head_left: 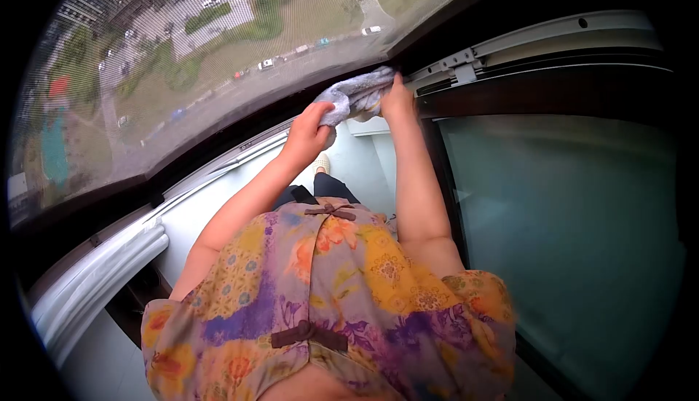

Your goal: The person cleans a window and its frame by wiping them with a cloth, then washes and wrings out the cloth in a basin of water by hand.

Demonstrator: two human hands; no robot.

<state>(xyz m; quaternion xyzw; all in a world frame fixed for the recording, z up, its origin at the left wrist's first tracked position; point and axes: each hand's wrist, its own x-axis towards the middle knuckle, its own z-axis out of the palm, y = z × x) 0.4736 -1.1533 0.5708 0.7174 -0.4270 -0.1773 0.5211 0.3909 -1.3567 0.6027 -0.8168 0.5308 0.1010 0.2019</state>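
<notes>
A grey-white cloth [354, 95] is stretched and bunched between my two hands beside the dark window frame. My left hand [309, 133] grips its near left end, with the thumb lying over the fabric. The far right end is in my right hand [397, 99], close to the corner where the frame meets the metal rail. Part of the cloth hangs below my left hand. Some of my right fingers are hidden behind the fabric.
On the left, a mesh-screened window [218, 44] looks down on a street far below. A metal track with a bracket [464, 68] runs at upper right above a frosted glass pane [561, 255]. White curtain-like folds [102, 277] lie at lower left.
</notes>
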